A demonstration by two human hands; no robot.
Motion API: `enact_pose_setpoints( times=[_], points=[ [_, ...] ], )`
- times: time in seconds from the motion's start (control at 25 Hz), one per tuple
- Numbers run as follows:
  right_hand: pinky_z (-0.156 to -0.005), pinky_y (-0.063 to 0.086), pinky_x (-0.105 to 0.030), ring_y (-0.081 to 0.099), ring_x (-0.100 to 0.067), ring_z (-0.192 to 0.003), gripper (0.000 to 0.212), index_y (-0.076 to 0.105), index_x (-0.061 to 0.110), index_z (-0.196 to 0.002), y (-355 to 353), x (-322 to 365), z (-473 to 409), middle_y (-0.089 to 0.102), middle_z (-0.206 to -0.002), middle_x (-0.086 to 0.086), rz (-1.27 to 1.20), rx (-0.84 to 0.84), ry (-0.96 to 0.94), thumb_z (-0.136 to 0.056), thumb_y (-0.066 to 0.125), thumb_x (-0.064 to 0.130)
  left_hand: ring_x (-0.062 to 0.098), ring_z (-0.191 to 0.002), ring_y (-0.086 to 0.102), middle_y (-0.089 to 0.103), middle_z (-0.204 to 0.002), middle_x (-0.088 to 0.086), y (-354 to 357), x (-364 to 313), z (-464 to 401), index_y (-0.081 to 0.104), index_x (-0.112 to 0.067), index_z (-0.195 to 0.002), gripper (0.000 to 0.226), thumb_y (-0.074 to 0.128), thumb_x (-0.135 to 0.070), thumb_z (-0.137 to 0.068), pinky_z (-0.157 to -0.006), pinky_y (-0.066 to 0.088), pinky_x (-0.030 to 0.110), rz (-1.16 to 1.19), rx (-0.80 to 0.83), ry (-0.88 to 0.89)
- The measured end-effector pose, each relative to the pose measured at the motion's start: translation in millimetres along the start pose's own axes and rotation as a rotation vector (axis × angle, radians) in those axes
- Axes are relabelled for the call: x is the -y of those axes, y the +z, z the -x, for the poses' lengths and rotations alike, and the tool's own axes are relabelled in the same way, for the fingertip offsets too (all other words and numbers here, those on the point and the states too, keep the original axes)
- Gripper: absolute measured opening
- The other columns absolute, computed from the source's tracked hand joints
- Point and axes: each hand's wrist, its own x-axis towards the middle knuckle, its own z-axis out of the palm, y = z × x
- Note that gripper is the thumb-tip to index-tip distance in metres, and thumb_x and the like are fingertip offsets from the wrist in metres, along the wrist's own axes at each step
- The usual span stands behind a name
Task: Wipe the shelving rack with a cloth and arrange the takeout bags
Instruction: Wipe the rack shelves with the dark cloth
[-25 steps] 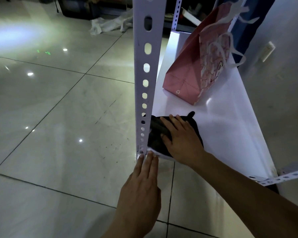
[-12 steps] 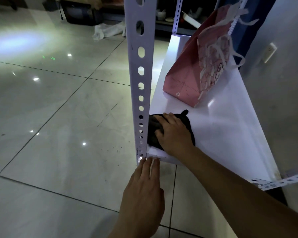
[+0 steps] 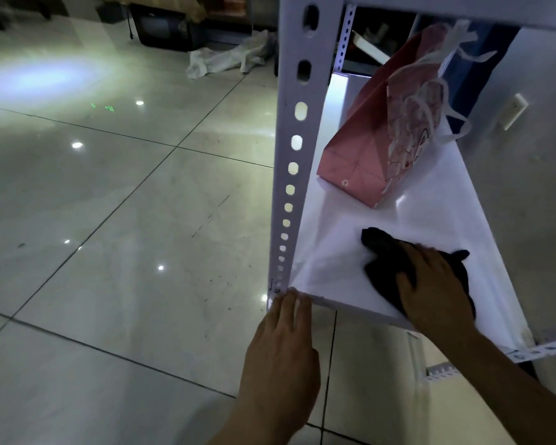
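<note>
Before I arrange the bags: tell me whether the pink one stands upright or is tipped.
Tipped. The pink bag rests on the shelf with its folded base turned toward the camera and its handles trailing toward the wall.

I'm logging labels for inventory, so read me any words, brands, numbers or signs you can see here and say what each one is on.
No readable text anywhere.
pink paper bag: printed pattern and a small round mark near its base, too blurred to read.
white shelf, perforated post, black cloth: no markings.

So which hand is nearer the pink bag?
Right. The right hand presses the cloth on the shelf just below the bag; the left hand rests at the shelf's front corner.
</note>
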Motion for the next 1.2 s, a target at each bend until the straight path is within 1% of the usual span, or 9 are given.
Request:
enact_pose_setpoints(
  times=[0.2, 0.36, 0.52, 0.6, 0.68, 0.76, 1.0, 1.12, 1.2],
  points=[
    [-0.118, 0.027, -0.039, 0.041, -0.02, -0.14, 0.061, 0.03, 0.036, -0.157, 1.7, 16.6, -4.7, 0.046, -0.153, 0.008, 0.025, 0.089, -0.123, -0.098, 0.017, 0.049, 0.021, -0.154, -0.008, -0.014, -0.166, 0.001, 7.9, -3.3, -2.4, -0.009, -0.021, -0.157, 0.085, 0.045, -0.016, -0.092, -0.122, 0.014, 0.033, -0.024, 0.067, -0.042],
    [-0.12, 0.025, -0.041, 0.037, -0.025, -0.144, 0.052, 0.04, 0.026, -0.153, 12.6, 54.5, -48.9, 0.048, -0.152, -0.001, -0.148, 0.063, -0.275, -0.103, 0.039, 0.041, 0.023, -0.153, -0.01, -0.019, -0.165, 0.003, 10.5, -2.2, -4.4, -0.012, -0.017, -0.157, 0.082, 0.039, -0.015, -0.093, -0.122, 0.016, 0.031, -0.06, 0.108, -0.038],
    [-0.123, 0.019, -0.039, 0.032, -0.024, -0.148, 0.054, 0.04, 0.024, -0.154, 18.5, 93.8, -64.4, 0.044, -0.157, -0.003, -0.228, 0.016, -0.204, -0.103, 0.043, 0.041, 0.027, -0.153, -0.011, -0.023, -0.162, 0.007, 10.8, -1.3, -0.3, -0.014, -0.011, -0.155, 0.076, 0.035, -0.019, -0.097, -0.121, 0.017, 0.028, -0.134, 0.133, -0.037],
    [-0.122, 0.023, -0.041, 0.035, -0.024, -0.147, 0.054, 0.043, 0.025, -0.153, 24.4, 100.1, -44.0, 0.046, -0.155, -0.002, -0.231, -0.015, -0.255, -0.102, 0.041, 0.044, 0.035, -0.15, 0.021, 0.01, -0.163, 0.015, 8.3, -3.5, 0.8, 0.017, -0.002, -0.154, 0.079, 0.059, -0.018, -0.089, -0.112, 0.038, 0.032, -0.17, 0.111, -0.021],
    [-0.122, 0.025, -0.041, 0.037, -0.024, -0.146, 0.055, 0.044, 0.024, -0.152, 25.1, 99.1, -33.7, 0.047, -0.154, -0.001, -0.251, -0.017, -0.314, -0.101, 0.042, 0.044, 0.037, -0.12, 0.061, 0.056, -0.139, 0.02, 7.5, -3.1, 0.2, 0.058, 0.004, -0.131, 0.079, 0.087, -0.01, -0.059, -0.08, 0.06, 0.033, -0.187, 0.072, -0.008],
    [-0.123, 0.021, -0.04, 0.032, -0.023, -0.149, 0.054, 0.041, 0.024, -0.153, 23.3, 96.6, -52.5, 0.044, -0.157, -0.001, -0.276, 0.006, -0.278, -0.102, 0.043, 0.042, 0.039, -0.106, 0.069, 0.065, -0.126, 0.022, 12.8, -6.2, -1.1, 0.066, 0.007, -0.119, 0.077, 0.091, -0.003, -0.047, -0.067, 0.062, 0.037, -0.223, 0.097, -0.017],
    [-0.122, 0.023, -0.04, 0.034, -0.023, -0.147, 0.056, 0.042, 0.024, -0.152, 22.6, 96.5, -41.3, 0.046, -0.155, -0.001, -0.272, -0.037, -0.196, -0.1, 0.038, 0.045, 0.048, -0.116, 0.061, 0.052, -0.137, 0.034, 15.1, -14.5, -10.4, 0.052, -0.001, -0.14, 0.077, 0.078, -0.002, -0.067, -0.077, 0.06, 0.049, -0.205, 0.066, -0.02],
    [-0.124, 0.021, -0.038, 0.032, -0.021, -0.149, 0.055, 0.04, 0.026, -0.153, 21.7, 65.4, -25.6, 0.043, -0.157, 0.001, -0.274, -0.005, -0.202, -0.101, 0.036, 0.045, 0.044, -0.134, 0.046, 0.029, -0.154, 0.032, 14.2, -16.7, -14.1, 0.027, -0.014, -0.154, 0.081, 0.065, -0.011, -0.083, -0.093, 0.054, 0.045, -0.245, 0.086, -0.04],
    [-0.125, 0.018, -0.038, 0.026, -0.02, -0.152, 0.055, 0.036, 0.025, -0.156, 19.2, 49.5, -36.5, 0.038, -0.161, 0.001, -0.245, -0.009, -0.132, -0.104, 0.039, 0.044, 0.047, -0.126, 0.053, 0.04, -0.148, 0.033, 13.8, -16.1, -13.9, 0.041, -0.012, -0.149, 0.084, 0.073, -0.006, -0.072, -0.083, 0.057, 0.048, -0.205, 0.099, -0.036]
  ],
)
